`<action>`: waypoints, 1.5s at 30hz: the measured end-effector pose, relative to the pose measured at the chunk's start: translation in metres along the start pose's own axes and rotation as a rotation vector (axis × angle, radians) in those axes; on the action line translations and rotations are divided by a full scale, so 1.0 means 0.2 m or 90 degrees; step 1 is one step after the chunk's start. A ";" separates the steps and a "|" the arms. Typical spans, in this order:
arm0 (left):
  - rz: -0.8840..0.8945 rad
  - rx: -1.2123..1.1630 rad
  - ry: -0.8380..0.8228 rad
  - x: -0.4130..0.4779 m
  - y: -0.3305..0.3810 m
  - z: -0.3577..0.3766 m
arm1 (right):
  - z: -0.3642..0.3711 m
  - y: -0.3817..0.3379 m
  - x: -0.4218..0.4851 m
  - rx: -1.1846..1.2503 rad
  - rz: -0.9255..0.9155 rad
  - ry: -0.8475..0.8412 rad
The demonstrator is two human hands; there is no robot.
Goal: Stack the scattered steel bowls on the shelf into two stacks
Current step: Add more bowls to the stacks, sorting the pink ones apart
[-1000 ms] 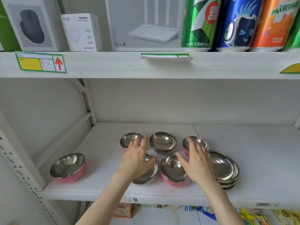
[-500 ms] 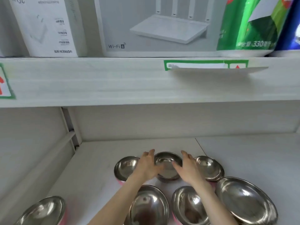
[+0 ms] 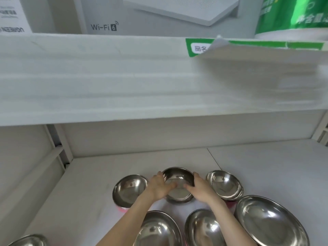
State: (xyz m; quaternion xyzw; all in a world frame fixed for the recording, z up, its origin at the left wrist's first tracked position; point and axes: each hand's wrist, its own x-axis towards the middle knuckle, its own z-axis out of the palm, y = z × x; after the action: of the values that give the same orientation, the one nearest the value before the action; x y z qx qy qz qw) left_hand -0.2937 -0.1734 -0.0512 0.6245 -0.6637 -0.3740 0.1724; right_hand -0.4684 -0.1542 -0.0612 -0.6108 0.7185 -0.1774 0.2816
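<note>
Several steel bowls lie scattered on the white shelf (image 3: pixel 92 201). The middle back bowl (image 3: pixel 178 181) is gripped from both sides: my left hand (image 3: pixel 159 188) on its left rim, my right hand (image 3: pixel 200 189) on its right rim, thumbs inside the bowl. To its left stands a pink-bottomed bowl (image 3: pixel 128 189), to its right another small bowl (image 3: pixel 224 184). Nearer to me are two more bowls (image 3: pixel 158 229) (image 3: pixel 202 228) and a wide bowl (image 3: pixel 269 221) at the right. One bowl (image 3: pixel 28 241) peeks in at the bottom left corner.
The upper shelf board (image 3: pixel 124 77) hangs low over the bowls, with a loose price label (image 3: pixel 248 50) sticking out. A Wi-Fi router box (image 3: pixel 142 15) and a green can (image 3: pixel 292 16) stand on it. A metal upright (image 3: pixel 58 148) is at the back left.
Both hands have reached further in, from above the front bowls to the middle back bowl, and now clasp its rim. The camera has moved closer and lower.
</note>
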 end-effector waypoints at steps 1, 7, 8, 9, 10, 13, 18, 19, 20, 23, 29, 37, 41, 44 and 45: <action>-0.001 -0.003 0.002 0.00 0.00 0.00 | 0.00 0.00 0.00 0.014 0.001 -0.001; 0.008 -0.018 0.007 -0.03 -0.01 -0.02 | 0.00 0.02 -0.01 0.039 -0.008 0.018; 0.012 -0.023 0.007 -0.04 -0.01 -0.02 | 0.00 0.02 -0.02 0.036 -0.011 0.020; 0.015 -0.030 0.009 -0.05 -0.02 -0.03 | 0.00 0.01 -0.03 0.035 -0.014 0.022; 0.021 -0.038 0.010 -0.06 -0.02 -0.03 | 0.00 0.01 -0.03 0.034 -0.016 0.024; 0.040 -0.062 0.015 -0.10 0.00 -0.05 | -0.02 0.00 -0.05 0.043 -0.023 0.026; 0.069 -0.112 0.032 -0.17 0.03 -0.09 | -0.08 -0.03 -0.10 0.060 -0.044 0.044; 0.075 -0.125 0.037 -0.17 0.04 -0.10 | -0.10 -0.04 -0.11 0.065 -0.049 0.048; 0.082 -0.138 0.037 -0.18 0.04 -0.11 | -0.12 -0.05 -0.12 0.071 -0.052 0.054; 0.097 -0.180 0.037 -0.22 0.08 -0.14 | -0.18 -0.06 -0.16 0.079 -0.079 0.082; 0.124 -0.274 0.040 -0.30 0.20 -0.15 | -0.37 -0.04 -0.25 0.080 -0.140 0.095; 0.172 -0.381 0.048 -0.54 0.48 0.00 | -0.67 0.09 -0.45 0.102 -0.199 0.116; 0.177 -0.389 0.046 -0.63 0.61 0.13 | -0.79 0.24 -0.56 0.115 -0.207 0.132; 0.188 -0.378 0.024 -0.69 0.71 0.27 | -0.85 0.41 -0.64 0.140 -0.184 0.139; 0.192 -0.377 0.019 -0.71 0.73 0.32 | -0.87 0.46 -0.66 0.144 -0.175 0.144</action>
State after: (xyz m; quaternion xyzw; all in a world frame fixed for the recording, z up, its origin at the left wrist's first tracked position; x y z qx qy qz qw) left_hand -0.4176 -0.0288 0.0449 0.4474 -0.6082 -0.5120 0.4096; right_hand -0.6355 -0.0223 0.0438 -0.6437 0.6311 -0.3610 0.2390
